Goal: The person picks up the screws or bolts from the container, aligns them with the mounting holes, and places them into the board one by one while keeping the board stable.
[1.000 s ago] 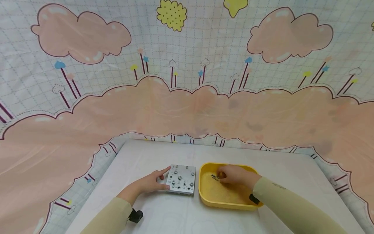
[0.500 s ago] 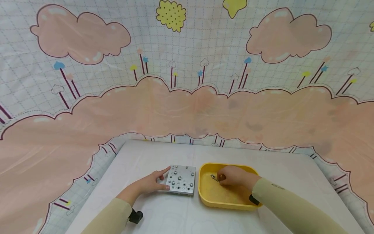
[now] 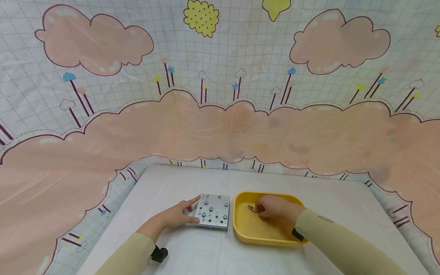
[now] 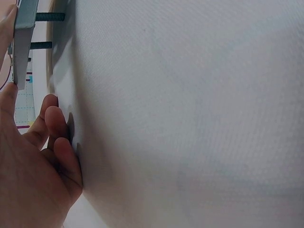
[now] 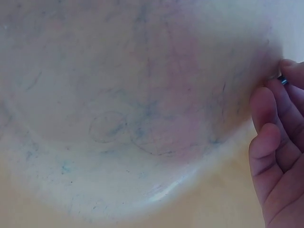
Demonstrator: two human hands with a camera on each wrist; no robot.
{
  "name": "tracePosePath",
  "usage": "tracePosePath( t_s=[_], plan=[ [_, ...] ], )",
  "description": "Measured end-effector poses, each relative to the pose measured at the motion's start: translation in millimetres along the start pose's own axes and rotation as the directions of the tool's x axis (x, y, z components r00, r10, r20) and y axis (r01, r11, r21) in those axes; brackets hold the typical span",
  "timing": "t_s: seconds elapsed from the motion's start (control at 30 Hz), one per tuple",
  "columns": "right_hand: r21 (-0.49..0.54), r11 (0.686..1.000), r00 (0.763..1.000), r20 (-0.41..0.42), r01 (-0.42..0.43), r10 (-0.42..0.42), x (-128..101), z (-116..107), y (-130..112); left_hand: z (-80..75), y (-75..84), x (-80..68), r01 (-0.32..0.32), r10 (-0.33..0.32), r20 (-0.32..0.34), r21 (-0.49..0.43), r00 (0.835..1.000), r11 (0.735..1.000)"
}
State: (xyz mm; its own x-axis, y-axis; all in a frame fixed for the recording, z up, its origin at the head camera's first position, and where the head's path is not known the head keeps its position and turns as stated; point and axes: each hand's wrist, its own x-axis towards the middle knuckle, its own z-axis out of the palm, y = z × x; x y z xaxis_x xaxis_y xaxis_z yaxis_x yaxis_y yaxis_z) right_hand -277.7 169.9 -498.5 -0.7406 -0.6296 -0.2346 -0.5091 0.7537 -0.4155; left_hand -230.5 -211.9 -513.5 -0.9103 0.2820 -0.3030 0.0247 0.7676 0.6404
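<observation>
In the head view a square silver metal plate (image 3: 212, 211), with several bolts and holes in its top, stands on the white table. My left hand (image 3: 177, 214) holds its left side, thumb at the near corner and index finger at the far one. Threaded bolt ends (image 4: 50, 17) stick out from the plate's underside in the left wrist view; the other fingers (image 4: 56, 122) are curled beside the table. My right hand (image 3: 273, 206) is inside a yellow tray (image 3: 252, 231), pinching a small metal screw (image 5: 282, 79), mostly hidden by the fingertips. Small metal hardware (image 3: 251, 207) lies at those fingertips.
The tray stands just right of the plate, with a narrow gap between them. Its raised rim surrounds the right hand. A patterned cloth (image 3: 220, 130) hangs behind and beside the white table (image 3: 192, 179).
My right thumb and fingertips have drawn slightly closer together around the small hardware in the tray, which has shifted a little. The left hand and the plate have stayed in place.
</observation>
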Motion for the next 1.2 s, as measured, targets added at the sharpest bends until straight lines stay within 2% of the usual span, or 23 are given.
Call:
tracePosePath(
  t_s=[0.2,0.5,0.67,0.93,1.2],
  plan=[
    [0.025,0.999,0.999,0.008,-0.041,0.041,-1.7,-6.2,-1.1,-0.8,-0.7,-0.6,-0.008,0.008,-0.004,0.016,1.0,1.0],
    [0.064,0.997,0.999,-0.01,-0.04,0.04,-2.9,-21.1,-0.5,-0.6,-0.7,-2.1,0.002,-0.002,-0.013,0.01,1.0,1.0],
    [0.08,0.997,1.0,-0.029,-0.005,0.007,-2.7,-26.3,-0.9,-0.3,-2.1,-1.6,-0.007,0.007,-0.009,0.01,1.0,1.0],
    [0.16,0.987,0.999,-0.035,0.024,-0.018,-2.6,-34.1,-7.9,0.7,-1.0,-1.3,-0.014,0.014,-0.009,0.001,1.0,1.0],
    [0.189,0.974,0.99,-0.076,0.128,-0.115,3.7,-41.6,-18.1,0.8,3.1,-1.6,-0.021,0.021,-0.01,-0.001,1.0,1.0]
  ],
)
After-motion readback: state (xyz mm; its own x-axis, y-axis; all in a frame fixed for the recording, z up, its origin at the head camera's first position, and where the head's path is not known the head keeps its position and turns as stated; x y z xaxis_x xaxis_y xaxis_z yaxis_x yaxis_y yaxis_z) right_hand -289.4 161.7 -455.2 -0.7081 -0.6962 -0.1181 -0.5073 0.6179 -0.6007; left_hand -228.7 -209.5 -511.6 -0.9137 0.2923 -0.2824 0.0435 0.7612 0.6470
